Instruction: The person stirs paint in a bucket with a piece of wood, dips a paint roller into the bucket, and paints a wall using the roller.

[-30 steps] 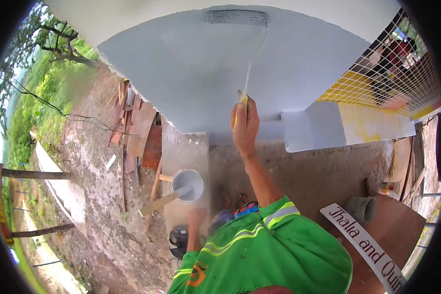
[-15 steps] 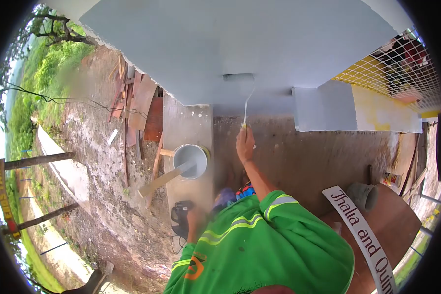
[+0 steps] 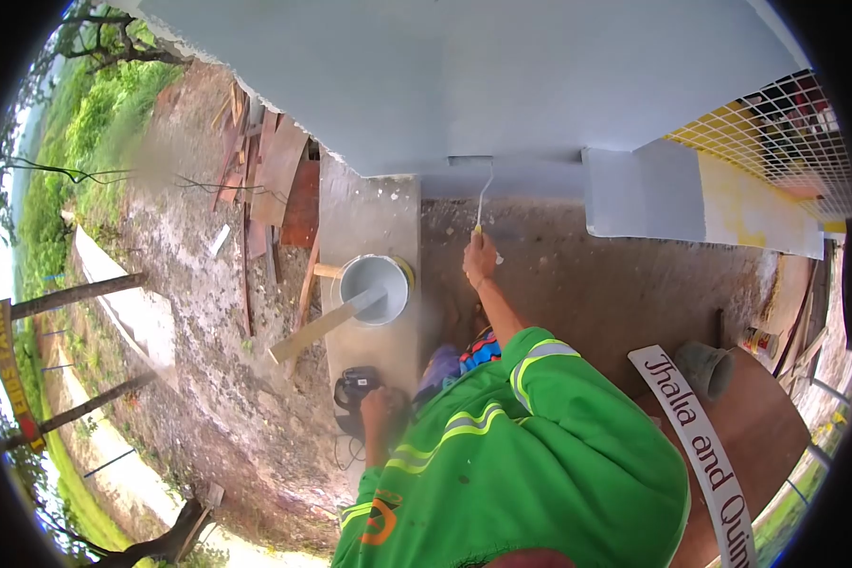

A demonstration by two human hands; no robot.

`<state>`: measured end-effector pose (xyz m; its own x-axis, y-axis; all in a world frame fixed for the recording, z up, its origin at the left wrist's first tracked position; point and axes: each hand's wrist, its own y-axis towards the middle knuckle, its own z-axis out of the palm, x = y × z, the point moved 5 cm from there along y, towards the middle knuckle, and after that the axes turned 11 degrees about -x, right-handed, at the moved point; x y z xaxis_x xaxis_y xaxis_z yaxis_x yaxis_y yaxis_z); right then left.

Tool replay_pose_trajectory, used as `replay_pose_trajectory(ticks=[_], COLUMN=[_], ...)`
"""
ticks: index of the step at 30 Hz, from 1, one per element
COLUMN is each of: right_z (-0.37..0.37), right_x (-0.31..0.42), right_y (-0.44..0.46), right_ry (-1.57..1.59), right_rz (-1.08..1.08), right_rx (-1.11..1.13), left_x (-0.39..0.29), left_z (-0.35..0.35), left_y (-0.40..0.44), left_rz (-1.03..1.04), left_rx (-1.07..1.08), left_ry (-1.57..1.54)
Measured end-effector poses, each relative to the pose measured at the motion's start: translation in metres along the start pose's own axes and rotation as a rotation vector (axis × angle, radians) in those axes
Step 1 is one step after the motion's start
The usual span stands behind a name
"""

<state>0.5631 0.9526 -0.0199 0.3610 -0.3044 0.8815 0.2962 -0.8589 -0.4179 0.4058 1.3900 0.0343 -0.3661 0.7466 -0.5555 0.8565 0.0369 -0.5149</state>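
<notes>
My right hand (image 3: pixel 480 257) is closed around the handle of a paint roller (image 3: pixel 486 194). Its narrow roller head rests near the bottom of the grey-painted wall (image 3: pixel 511 85). At the lower left, my left hand (image 3: pixel 377 407) is beside a black device with a cord (image 3: pixel 357 386) on the concrete ledge (image 3: pixel 369 213). Its fingers are small and blurred, and I cannot make out whether they grip the device. Farther along the ledge stands a bucket (image 3: pixel 374 289) of grey paint, with a wooden stick (image 3: pixel 322 329) leaning out of it.
A low wall (image 3: pixel 646 194), part grey and part yellow, juts out at right below a white mesh (image 3: pixel 776 133). A dark bucket (image 3: pixel 705 371) and a lettered white sign (image 3: pixel 696 440) lie at lower right. Wooden boards (image 3: pixel 279 175) are piled on rough ground left of the ledge.
The roller head has moved down the wall towards its base, and my right hand has come with it. My left hand stays by the black device. The view has shifted slightly.
</notes>
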Motion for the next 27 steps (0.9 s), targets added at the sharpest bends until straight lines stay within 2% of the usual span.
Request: replay_pose_trajectory(ticks=[2,5,8,11,14,16,20,23,27], right_z=[-0.004,-0.02,-0.031,-0.033,-0.036,-0.035,-0.03,-0.032,-0.062], right_x=[0.023,0.058,0.131,0.177,0.245,0.285,0.352,0.385,0.381], right_y=[-0.014,-0.035,-0.073,-0.086,-0.101,-0.107,-0.114,-0.116,-0.102], right_ry=[0.06,0.001,0.211,0.282,0.322,0.349,0.43,0.496,0.502], right_rz=[0.054,-0.176,-0.076,-0.258,-0.282,-0.377,-0.511,-0.574,-0.607], right_rx=[0.037,0.051,0.107,0.116,0.179,0.177,0.205,0.222,0.189], left_x=[0.017,0.003,0.012,0.019,0.016,0.055,0.069,0.065,0.053], left_z=[0.006,0.007,0.014,0.017,0.016,0.026,0.037,0.043,0.043], left_y=[-0.003,-0.012,-0.007,0.007,0.023,0.051,0.078,0.081,0.073], left_rz=[-0.05,0.035,0.066,-0.005,-0.022,-0.021,-0.031,-0.026,-0.022], left_rx=[0.042,0.099,0.136,0.105,0.018,-0.066,-0.094,-0.064,-0.05], left_ry=[-0.009,0.063,0.078,0.006,-0.062,-0.099,-0.103,-0.217,-0.163])
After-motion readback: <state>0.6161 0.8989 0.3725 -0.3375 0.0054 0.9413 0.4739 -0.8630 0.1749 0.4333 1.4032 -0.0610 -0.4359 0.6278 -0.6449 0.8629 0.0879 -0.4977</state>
